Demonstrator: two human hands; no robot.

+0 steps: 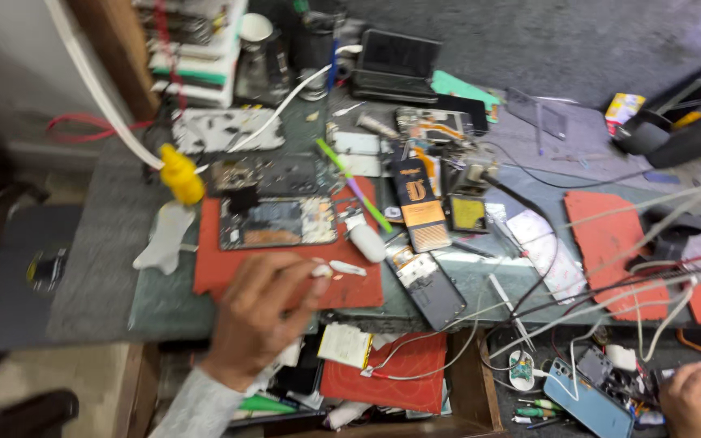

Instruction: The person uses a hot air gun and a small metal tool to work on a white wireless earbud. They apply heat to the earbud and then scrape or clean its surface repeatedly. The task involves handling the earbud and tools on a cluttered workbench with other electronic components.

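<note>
Left hand pinches white strip on red mat, strip's long axis left-right; right hand far right (grip unclear).

Workbench, packages and screens. A black-and-orange rectangular package lies at centre, just right of the red mat. Beside it on the right sits a small dark pack with a yellow square label. A yellow-and-white carton stands at the far right rear. A dark phone screen, blank, leans at the back. A white flat pack lies in the open drawer.
</note>
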